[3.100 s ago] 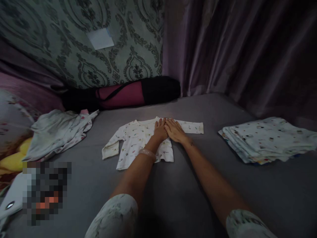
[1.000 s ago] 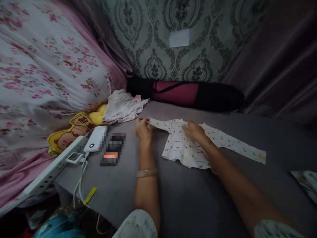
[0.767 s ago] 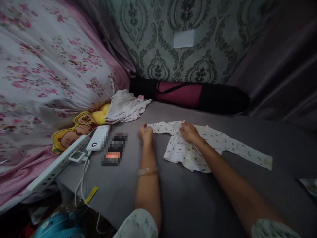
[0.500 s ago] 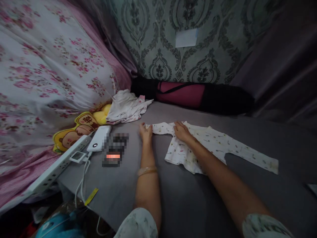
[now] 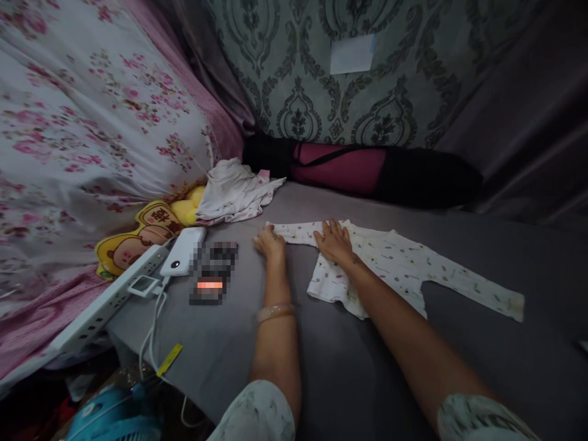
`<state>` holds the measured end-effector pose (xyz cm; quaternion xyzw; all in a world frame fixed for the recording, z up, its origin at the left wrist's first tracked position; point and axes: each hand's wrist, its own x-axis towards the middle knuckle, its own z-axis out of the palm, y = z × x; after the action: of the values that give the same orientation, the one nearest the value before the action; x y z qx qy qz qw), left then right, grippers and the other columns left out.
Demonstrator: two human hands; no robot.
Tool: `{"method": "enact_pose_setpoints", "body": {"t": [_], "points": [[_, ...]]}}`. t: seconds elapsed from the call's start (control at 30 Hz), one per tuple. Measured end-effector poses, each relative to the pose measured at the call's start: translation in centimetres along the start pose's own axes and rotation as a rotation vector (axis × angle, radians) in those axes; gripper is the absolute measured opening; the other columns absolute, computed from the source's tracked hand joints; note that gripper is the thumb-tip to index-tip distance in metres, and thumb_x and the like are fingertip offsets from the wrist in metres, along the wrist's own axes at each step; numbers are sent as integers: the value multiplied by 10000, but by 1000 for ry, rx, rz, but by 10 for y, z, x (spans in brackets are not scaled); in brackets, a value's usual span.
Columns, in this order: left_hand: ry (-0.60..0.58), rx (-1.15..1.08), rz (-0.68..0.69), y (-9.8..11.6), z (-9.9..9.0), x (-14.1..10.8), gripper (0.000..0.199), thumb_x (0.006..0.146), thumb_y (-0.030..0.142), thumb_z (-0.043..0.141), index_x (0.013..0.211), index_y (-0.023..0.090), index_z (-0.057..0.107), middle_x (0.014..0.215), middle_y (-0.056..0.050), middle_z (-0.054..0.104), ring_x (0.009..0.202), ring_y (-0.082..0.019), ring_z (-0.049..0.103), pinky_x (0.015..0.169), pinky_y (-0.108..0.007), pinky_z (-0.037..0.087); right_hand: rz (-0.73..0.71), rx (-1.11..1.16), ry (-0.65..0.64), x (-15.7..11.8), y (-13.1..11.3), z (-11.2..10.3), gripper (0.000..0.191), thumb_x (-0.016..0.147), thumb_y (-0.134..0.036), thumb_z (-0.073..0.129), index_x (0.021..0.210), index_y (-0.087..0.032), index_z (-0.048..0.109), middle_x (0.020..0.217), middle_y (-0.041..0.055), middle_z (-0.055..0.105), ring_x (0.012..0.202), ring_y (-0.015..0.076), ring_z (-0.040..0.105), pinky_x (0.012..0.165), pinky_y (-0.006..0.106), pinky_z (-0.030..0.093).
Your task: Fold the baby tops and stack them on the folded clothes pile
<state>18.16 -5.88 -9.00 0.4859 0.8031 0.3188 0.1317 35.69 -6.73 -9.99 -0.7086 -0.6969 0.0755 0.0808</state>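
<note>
A small white long-sleeved shirt with a scattered print lies spread on the grey sheet. Its left sleeve points toward my left hand, whose fingers are closed on the cuff. With fingers spread, my right hand lies flat on the shirt where that sleeve meets the body. The other sleeve stretches out to the right, flat on the sheet. My right forearm covers part of the shirt's lower middle.
Left of my hands lie a blurred-out dark item, a white power bank with a cable, and a power strip. Behind are crumpled white cloth, yellow plush items and a long black-and-maroon bag. A blue fan stands below the edge.
The sleeve by my left hand is now straighter, and that hand has turned slightly. My right hand's fingers have spread wider on the shirt. The view has shifted a little.
</note>
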Motion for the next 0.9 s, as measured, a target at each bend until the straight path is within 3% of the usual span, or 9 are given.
{"method": "enact_pose_setpoints", "body": {"t": [0.2, 0.37, 0.63, 0.77, 0.9], "points": [[-11, 49, 23, 2, 0, -5, 409, 754, 103, 567, 1148, 192, 629, 1250, -167, 564, 1143, -355, 491, 911, -474, 402, 15, -10, -53, 4, -3, -1, 670, 970, -492, 227, 1503, -86, 253, 1566, 149, 182, 1437, 291, 125, 1151, 479, 85], [10, -51, -57, 4, -2, -3, 486, 751, 78, 541, 1218, 203, 595, 1257, -186, 541, 1162, -361, 478, 931, -500, 378, 31, -83, -40, 4, -15, -3, 647, 975, -427, 235, 1480, -26, 283, 1553, 188, 195, 1438, 301, 107, 1143, 512, 42], [127, -252, -187, -1, -11, 12, 376, 817, 120, 466, 1173, 141, 588, 1135, -149, 642, 1173, -274, 538, 1027, -417, 350, 26, -3, -47, -2, -65, 10, 784, 962, -542, 219, 1479, 47, 223, 1549, 224, 172, 1436, 329, 87, 1151, 485, 22], [184, -337, -246, -3, -14, 16, 360, 828, 140, 453, 1167, 111, 571, 1158, -150, 634, 1120, -245, 575, 990, -357, 398, -13, 47, -52, 2, -91, 16, 799, 959, -554, 239, 1476, 54, 221, 1550, 236, 150, 1439, 327, 69, 1151, 479, 39], [235, -424, -246, -5, -12, 19, 341, 815, 147, 447, 1130, 152, 578, 1120, -112, 654, 1037, -210, 614, 940, -325, 450, -94, 65, -82, 5, -113, 16, 737, 971, -490, 240, 1476, 48, 229, 1553, 225, 156, 1441, 316, 89, 1155, 474, 59]]}}
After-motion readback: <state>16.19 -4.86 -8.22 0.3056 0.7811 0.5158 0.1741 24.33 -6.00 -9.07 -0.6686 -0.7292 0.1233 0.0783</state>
